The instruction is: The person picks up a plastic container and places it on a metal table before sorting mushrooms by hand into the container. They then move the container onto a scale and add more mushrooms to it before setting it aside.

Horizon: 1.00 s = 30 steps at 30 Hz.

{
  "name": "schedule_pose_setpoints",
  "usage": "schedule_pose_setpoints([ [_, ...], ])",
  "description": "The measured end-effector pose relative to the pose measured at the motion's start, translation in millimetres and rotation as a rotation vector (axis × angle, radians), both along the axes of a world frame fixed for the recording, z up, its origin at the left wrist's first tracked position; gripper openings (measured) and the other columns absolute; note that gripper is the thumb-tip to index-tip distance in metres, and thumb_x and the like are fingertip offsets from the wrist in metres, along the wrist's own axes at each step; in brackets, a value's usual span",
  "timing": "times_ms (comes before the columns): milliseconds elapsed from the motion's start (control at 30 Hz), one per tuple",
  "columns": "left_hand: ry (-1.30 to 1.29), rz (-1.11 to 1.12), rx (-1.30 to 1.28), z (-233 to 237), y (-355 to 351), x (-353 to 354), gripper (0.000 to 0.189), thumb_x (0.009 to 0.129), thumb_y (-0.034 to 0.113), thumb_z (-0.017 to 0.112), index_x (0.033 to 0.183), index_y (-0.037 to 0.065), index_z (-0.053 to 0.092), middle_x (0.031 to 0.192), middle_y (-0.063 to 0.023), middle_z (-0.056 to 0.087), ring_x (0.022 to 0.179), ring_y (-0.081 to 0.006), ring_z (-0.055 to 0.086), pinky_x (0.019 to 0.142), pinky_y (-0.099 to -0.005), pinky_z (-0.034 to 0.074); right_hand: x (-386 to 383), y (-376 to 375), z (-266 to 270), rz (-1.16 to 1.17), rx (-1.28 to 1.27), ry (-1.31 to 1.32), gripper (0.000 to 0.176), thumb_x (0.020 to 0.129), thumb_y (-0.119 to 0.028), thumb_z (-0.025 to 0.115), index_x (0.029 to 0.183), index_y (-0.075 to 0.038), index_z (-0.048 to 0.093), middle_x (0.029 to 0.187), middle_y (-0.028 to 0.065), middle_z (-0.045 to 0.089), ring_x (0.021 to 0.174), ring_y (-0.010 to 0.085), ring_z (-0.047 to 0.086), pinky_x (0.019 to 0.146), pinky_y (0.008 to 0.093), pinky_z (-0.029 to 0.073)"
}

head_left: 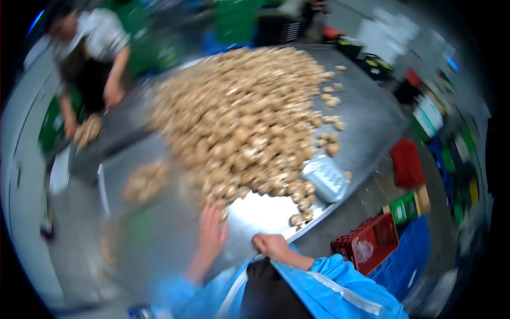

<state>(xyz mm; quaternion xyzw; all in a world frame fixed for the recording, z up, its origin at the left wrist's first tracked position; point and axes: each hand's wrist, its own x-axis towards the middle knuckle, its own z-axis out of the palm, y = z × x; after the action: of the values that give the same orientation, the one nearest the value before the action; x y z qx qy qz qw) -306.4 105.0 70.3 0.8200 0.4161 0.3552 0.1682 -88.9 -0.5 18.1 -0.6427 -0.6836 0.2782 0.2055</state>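
A large heap of round, tan-brown produce (239,111), like potatoes or mushrooms, covers much of a metal table (366,111). My left hand (211,231) reaches to the heap's near edge, fingers stretched out beside a few pieces; its grip holds nothing that I can see. By the table's near edge, in front of my blue jacket, my right hand (272,246) is closed with the fingers curled. Whatever may be inside it is hidden. A clear plastic tray (325,178) lies tilted against the heap's right side.
At the left, a co-worker (93,53) handles a bunch of the produce (88,131). Another blurred pile (146,182) lies left of the heap. Right of the table stand a red crate (390,236), a blue crate (411,255) and a red container (407,164).
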Motion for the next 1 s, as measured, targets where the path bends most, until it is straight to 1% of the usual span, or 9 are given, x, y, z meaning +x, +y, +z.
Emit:
schedule_pose_setpoints([
  [133, 0.16, -0.126, -0.152, -61, -77, -36, 0.049, 0.083, 0.014, 0.061, 0.126, -0.005, 0.048, 0.138, -0.0263, 0.044, 0.131, -0.0446, 0.038, 0.111, -0.0504, 0.029, 5, -3, -10, 0.036, 0.022, -0.05, 0.022, 0.094, -0.033, 0.051, 0.094, -0.016, 0.065, 0.078, 0.0114, 0.066, 0.069, 0.0336, 0.064, 0.059, 0.0448, 0.051],
  [200, 0.167, -0.009, 0.159, -54, -99, -44, 0.038, 0.085, 0.009, 0.062, 0.121, 0.001, 0.054, 0.116, -0.0229, 0.059, 0.106, -0.0368, 0.059, 0.09, -0.0446, 0.049, 5, 1, -4, 0.042, 0.0, 0.015, 0.025, 0.094, -0.034, 0.048, 0.092, -0.013, 0.062, 0.078, 0.0159, 0.065, 0.074, 0.0383, 0.064, 0.066, 0.0513, 0.05],
  [300, 0.034, 0.057, -0.056, -78, -115, -73, 0.042, 0.084, 0.016, 0.066, 0.122, 0.001, 0.054, 0.129, -0.0255, 0.052, 0.126, -0.0421, 0.044, 0.107, -0.0512, 0.034, 8, -1, -15, 0.047, 0.048, 0.071, 0.025, 0.093, -0.034, 0.048, 0.094, -0.013, 0.062, 0.079, 0.0165, 0.066, 0.074, 0.039, 0.063, 0.068, 0.0505, 0.05],
  [467, 0.289, 0.006, -0.101, -128, -116, -97, 0.048, 0.083, 0.022, 0.067, 0.125, 0.002, 0.053, 0.131, -0.0244, 0.051, 0.127, -0.0415, 0.043, 0.107, -0.0503, 0.034, 11, 1, -25, -0.086, 0.028, 0.267, 0.027, 0.093, -0.033, 0.049, 0.099, -0.012, 0.064, 0.081, 0.0189, 0.065, 0.075, 0.0403, 0.062, 0.069, 0.0501, 0.048],
  [567, 0.394, -0.048, -0.138, -103, -112, -84, 0.052, 0.083, 0.025, 0.067, 0.128, 0.003, 0.051, 0.133, -0.0229, 0.05, 0.129, -0.0408, 0.042, 0.108, -0.0496, 0.032, 18, -10, 3, -0.154, 0.074, 0.439, 0.027, 0.093, -0.033, 0.05, 0.102, -0.012, 0.065, 0.083, 0.0175, 0.066, 0.076, 0.0398, 0.062, 0.07, 0.0484, 0.049],
  [600, 0.436, -0.073, -0.146, -97, -111, -81, 0.053, 0.083, 0.026, 0.067, 0.128, 0.003, 0.05, 0.133, -0.0224, 0.05, 0.13, -0.0405, 0.041, 0.109, -0.0494, 0.032, 14, -17, 6, -0.253, 0.308, 0.417, 0.026, 0.095, -0.031, 0.055, 0.09, -0.009, 0.067, 0.066, 0.0067, 0.064, 0.059, 0.0215, 0.062, 0.059, 0.0339, 0.048],
  [700, 0.59, -0.158, -0.165, -83, -104, -72, 0.057, 0.083, 0.029, 0.067, 0.131, 0.003, 0.048, 0.135, -0.0208, 0.05, 0.131, -0.0398, 0.04, 0.11, -0.0488, 0.031, 22, -50, 17, -0.369, 0.277, 0.45, 0.029, 0.096, -0.03, 0.055, 0.083, -0.007, 0.067, 0.063, 0.0071, 0.063, 0.057, 0.0195, 0.061, 0.058, 0.0324, 0.047],
  [900, 0.838, -0.203, -0.165, -70, -109, -59, 0.066, 0.083, 0.036, 0.068, 0.136, 0.004, 0.044, 0.138, -0.0177, 0.048, 0.135, -0.0383, 0.037, 0.111, -0.0475, 0.028, 46, -88, 21, -0.48, 0.282, 0.409, 0.028, 0.095, -0.03, 0.057, 0.08, -0.008, 0.066, 0.069, 0.0108, 0.065, 0.06, 0.0287, 0.062, 0.056, 0.0356, 0.047],
  [1000, 0.581, -0.122, -0.21, -60, -114, -56, 0.053, 0.088, 0.033, 0.062, 0.13, 0.003, 0.05, 0.135, -0.0176, 0.051, 0.132, -0.0391, 0.04, 0.108, -0.0481, 0.032, 76, -81, 65, -0.546, 0.384, 0.279, 0.026, 0.091, -0.029, 0.06, 0.076, -0.008, 0.061, 0.068, 0.0169, 0.059, 0.063, 0.0364, 0.06, 0.058, 0.0416, 0.048],
])
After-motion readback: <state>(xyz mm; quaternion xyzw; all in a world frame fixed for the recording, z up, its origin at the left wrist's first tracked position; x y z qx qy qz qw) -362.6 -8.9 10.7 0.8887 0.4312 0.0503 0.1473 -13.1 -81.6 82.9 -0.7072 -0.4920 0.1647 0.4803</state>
